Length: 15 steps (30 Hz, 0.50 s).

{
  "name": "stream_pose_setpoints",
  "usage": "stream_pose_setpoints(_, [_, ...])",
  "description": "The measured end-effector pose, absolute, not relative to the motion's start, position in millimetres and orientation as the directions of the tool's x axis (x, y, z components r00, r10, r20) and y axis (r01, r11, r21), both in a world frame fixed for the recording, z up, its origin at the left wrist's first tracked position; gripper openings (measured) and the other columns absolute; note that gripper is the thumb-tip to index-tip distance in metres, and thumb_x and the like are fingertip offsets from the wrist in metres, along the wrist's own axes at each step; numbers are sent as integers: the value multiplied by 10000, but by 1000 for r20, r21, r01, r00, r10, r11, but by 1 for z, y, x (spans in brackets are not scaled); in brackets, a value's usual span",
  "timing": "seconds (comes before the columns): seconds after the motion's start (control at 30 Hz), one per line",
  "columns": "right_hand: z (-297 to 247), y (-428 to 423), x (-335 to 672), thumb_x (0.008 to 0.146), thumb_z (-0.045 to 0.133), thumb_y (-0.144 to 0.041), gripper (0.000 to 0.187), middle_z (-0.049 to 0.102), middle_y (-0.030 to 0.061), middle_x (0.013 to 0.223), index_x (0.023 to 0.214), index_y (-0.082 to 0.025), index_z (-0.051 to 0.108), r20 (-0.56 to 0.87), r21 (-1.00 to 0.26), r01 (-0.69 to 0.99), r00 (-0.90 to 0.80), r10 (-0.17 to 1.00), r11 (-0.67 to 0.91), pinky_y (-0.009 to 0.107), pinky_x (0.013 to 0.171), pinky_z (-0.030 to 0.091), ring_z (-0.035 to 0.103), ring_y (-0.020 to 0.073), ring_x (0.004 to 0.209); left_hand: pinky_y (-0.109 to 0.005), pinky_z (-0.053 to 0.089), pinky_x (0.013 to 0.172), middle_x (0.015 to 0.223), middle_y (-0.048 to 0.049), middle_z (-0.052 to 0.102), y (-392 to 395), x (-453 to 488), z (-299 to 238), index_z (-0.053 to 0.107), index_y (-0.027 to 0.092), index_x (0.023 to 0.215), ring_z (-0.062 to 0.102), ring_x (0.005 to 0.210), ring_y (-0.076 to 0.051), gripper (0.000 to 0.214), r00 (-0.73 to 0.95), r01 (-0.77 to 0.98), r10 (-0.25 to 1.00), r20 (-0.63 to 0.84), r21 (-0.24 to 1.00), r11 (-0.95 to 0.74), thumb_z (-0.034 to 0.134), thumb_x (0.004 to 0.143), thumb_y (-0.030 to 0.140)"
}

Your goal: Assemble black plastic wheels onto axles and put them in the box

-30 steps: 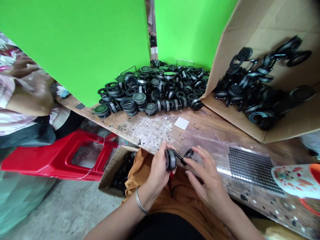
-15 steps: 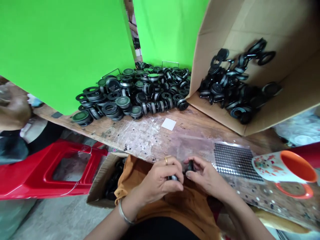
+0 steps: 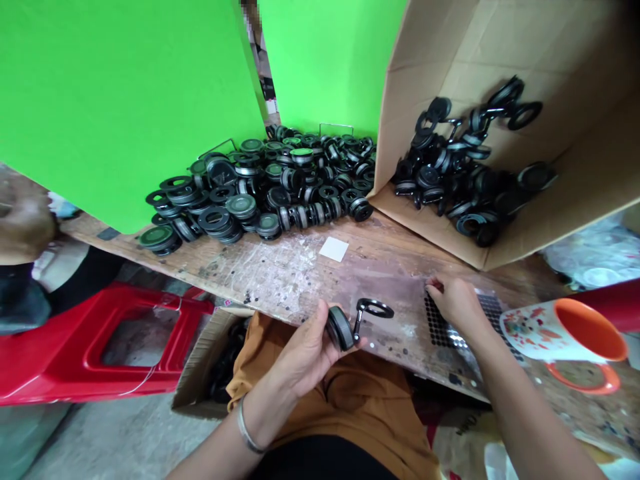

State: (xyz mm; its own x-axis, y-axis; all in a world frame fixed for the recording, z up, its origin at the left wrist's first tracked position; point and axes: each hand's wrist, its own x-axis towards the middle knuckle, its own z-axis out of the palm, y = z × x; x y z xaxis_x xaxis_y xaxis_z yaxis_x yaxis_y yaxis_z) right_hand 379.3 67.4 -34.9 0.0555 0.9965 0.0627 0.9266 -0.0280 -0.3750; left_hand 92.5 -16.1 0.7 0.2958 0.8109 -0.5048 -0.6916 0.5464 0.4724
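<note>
In my left hand [image 3: 313, 353] I hold a black folding ring stand [image 3: 341, 328], its thick round base between thumb and fingers. A short hinged arm joins the base to a flat open ring [image 3: 375, 307], swung out to the right. My right hand [image 3: 457, 303] is at a sheet of black dot stickers [image 3: 443, 329] on the table. Its thumb and forefinger are pinched together at the sheet's upper left corner; whatever lies between them is too small to make out. The hand and forearm cover part of the sheet.
A heap of similar ring stands [image 3: 240, 207] lies against green panels [image 3: 125, 100]. More lie in a large cardboard box [image 3: 430, 237]. A white square [image 3: 334, 249] rests on the wooden table [image 3: 280, 267]. An orange-and-white mug [image 3: 537, 327] lies tilted at right. A red stool [image 3: 60, 347] stands left, near another person's arm [image 3: 25, 230].
My right hand has let go of the ring stand and moved right to the sticker sheet. The stand in my left hand is now unfolded, its ring swung out, and the hand's fingers have opened somewhat.
</note>
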Motion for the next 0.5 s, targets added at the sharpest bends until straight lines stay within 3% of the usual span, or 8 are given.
stream_pose_setpoints(0.17, [-37, 74, 379, 693, 478, -182, 133, 584, 23, 589, 572, -212, 522, 15, -321, 947, 32, 999, -26, 277, 594, 327, 527, 169, 578, -273, 564, 476, 713, -5, 532, -17, 92, -6, 586, 146, 824, 531, 594, -121, 494, 201, -661, 794, -573, 519, 542, 652, 736, 628])
stream_pose_setpoints(0.33, [-40, 72, 380, 701, 484, -180, 122, 524, 22, 569, 587, -220, 469, 38, -278, 960, 36, 999, -24, 292, 589, 324, 484, 176, 553, -269, 550, 559, 627, 29, 432, -17, 92, -6, 510, 164, 698, 433, 547, -93, 565, 74, -691, 871, -485, 605, 395, 503, 785, 722])
stream_pose_setpoints(0.4, [-38, 64, 373, 729, 483, -195, 102, 540, 41, 631, 630, -218, 479, 101, -282, 959, 29, 994, 1, 309, 628, 357, 512, 198, 619, -259, 520, 549, 614, 32, 417, -16, 91, -5, 498, 170, 683, 408, 534, -94, 566, 30, -700, 901, -433, 634, 329, 469, 809, 721])
stream_pose_setpoints(0.5, [-24, 38, 347, 790, 507, -230, 77, 574, 58, 768, 716, -210, 519, 309, -419, 892, -37, 950, 170, 328, 707, 414, 550, 213, 744, -242, 454, 495, 582, 37, 398, -15, 88, -6, 495, 179, 678, 386, 505, -102, 547, -71, -675, 900, -431, 685, 275, 447, 837, 700])
